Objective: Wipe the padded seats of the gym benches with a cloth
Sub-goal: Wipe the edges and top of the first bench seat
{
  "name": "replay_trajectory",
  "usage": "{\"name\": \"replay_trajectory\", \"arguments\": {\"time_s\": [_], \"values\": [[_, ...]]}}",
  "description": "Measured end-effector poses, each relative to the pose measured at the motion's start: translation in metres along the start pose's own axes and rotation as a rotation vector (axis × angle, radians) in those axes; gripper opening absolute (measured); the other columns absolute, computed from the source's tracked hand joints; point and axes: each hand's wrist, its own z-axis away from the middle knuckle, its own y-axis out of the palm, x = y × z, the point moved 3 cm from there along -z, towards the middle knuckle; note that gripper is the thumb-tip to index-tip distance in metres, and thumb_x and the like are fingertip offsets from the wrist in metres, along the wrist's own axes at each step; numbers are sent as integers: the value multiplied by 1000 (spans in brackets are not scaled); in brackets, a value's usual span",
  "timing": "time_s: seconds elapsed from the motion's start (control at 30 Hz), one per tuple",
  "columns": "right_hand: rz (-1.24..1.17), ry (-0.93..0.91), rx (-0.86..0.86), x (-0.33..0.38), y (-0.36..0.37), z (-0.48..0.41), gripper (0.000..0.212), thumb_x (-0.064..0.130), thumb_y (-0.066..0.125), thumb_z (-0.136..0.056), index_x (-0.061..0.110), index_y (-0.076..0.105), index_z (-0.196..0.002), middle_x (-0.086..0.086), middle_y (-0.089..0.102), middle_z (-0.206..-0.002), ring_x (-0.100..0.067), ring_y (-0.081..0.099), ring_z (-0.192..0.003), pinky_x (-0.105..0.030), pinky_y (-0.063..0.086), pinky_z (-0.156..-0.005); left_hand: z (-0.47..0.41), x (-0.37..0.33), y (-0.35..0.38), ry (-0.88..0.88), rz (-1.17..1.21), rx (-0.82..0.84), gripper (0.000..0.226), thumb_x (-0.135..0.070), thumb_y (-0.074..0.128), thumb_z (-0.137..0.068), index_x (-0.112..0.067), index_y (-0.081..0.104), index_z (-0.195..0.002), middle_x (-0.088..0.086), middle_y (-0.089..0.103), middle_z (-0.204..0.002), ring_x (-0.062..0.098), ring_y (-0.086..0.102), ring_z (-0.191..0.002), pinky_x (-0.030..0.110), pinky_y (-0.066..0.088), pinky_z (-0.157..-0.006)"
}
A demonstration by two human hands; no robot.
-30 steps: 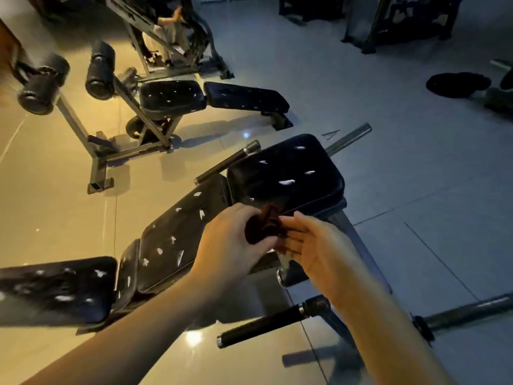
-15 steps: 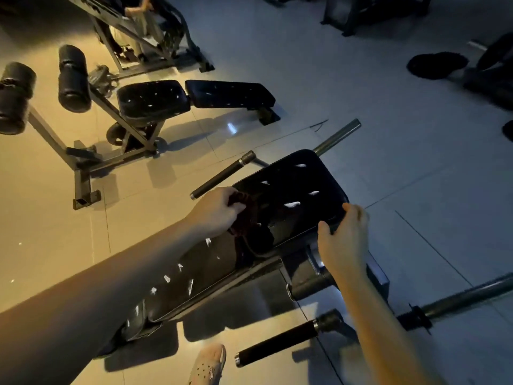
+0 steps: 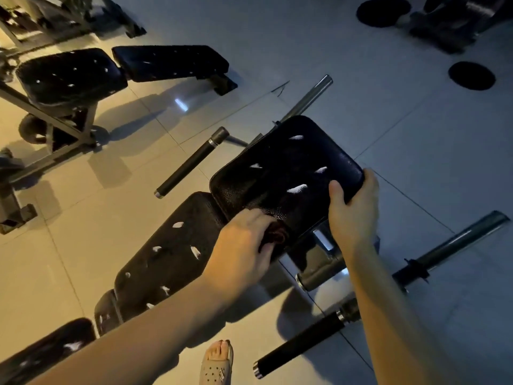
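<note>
Black torn seat [image 3: 277,176] stands on glossy tiled floor [image 3: 416,129].

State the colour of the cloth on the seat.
The cloth looks dark reddish-brown, best in the head view, gripped by the left hand.

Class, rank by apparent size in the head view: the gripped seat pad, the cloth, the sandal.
1. seat pad
2. sandal, cut by the frame edge
3. cloth, mostly hidden under the left hand, so unsure
</note>
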Motion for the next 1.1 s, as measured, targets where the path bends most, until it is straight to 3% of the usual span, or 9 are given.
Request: {"name": "replay_trajectory", "arguments": {"time_s": [0.1, 0.27, 0.37, 0.43, 0.6, 0.7, 0.83, 0.97, 1.1], "values": [[1, -7, 3, -4, 0, -1, 56, 33, 60, -100, 19, 37, -149, 1, 51, -137, -15, 57, -121, -25, 48, -94, -8, 13, -1, 72, -50, 15, 33, -6, 68, -82, -8, 68, -114, 3, 63, -107, 20, 57, -102, 30, 47, -94], [11, -15, 7, -9, 0, -2, 61, 36, 59, -100, 21, 32, -152, -1, 52, -138, -22, 62, -117, -36, 55, -98, -50, 62, -21, -312, 215, -124, 12, -23, 72, -92, -14, 72, -101, -1, 70, -96, 18, 66, -91, 46, 53, -86], [-2, -23, 14, -10, 2, -1, 63, 33, 59, -101, 17, 30, -154, -3, 49, -142, -20, 59, -121, -14, 51, -87, -36, 60, -18, -314, 335, -156, 37, -28, 73, -93, -22, 62, -128, -9, 69, -113, 9, 66, -105, 36, 55, -94], [-28, -33, 23, -11, 3, -1, 63, 32, 59, -101, 16, 30, -154, -4, 49, -141, -18, 58, -123, -8, 48, -82, -27, 58, -17, -272, 315, -219, 48, -30, 69, -96, -25, 53, -140, -8, 64, -122, 6, 60, -112, 27, 49, -97], [-38, -83, 28, -15, 3, 0, 68, 45, 57, -98, 20, 28, -154, -3, 48, -140, -25, 60, -120, -36, 58, -95, -28, 46, -14, -184, 181, -249, 37, -35, 54, -104, -22, 60, -138, -5, 52, -114, 9, 53, -99, 26, 46, -87], [-23, -89, 13, -14, 4, 2, 67, 44, 56, -99, 20, 26, -155, -4, 47, -143, -23, 57, -125, -36, 56, -98, -31, 47, -11, -200, 176, -232, 44, -49, 52, -102, -22, 64, -135, -6, 51, -112, 10, 54, -99, 24, 46, -86], [-11, -93, 16, -13, 5, 2, 66, 37, 56, -102, 17, 24, -156, -4, 44, -145, -20, 54, -127, -18, 52, -95, -37, 58, -14, -206, 196, -298, 25, -31, 64, -99, -17, 74, -117, -3, 59, -104, 11, 57, -92, 29, 49, -84], [0, -109, 9, -13, 5, 2, 65, 34, 55, -103, 13, 24, -156, -6, 41, -146, -20, 51, -129, -19, 50, -93, -35, 67, -18, -301, 208, -352, 28, -24, 69, -96, -15, 70, -123, -3, 64, -109, 9, 59, -101, 31, 49, -93], [-7, -110, -6, -15, 7, 3, 66, 39, 55, -101, 17, 25, -156, -5, 41, -145, -21, 53, -126, -24, 53, -92, -19, 23, 4, -20, 206, -168, 32, -12, 74, -89, -12, 69, -120, 2, 65, -111, 19, 62, -105, 39, 51, -96]]}}
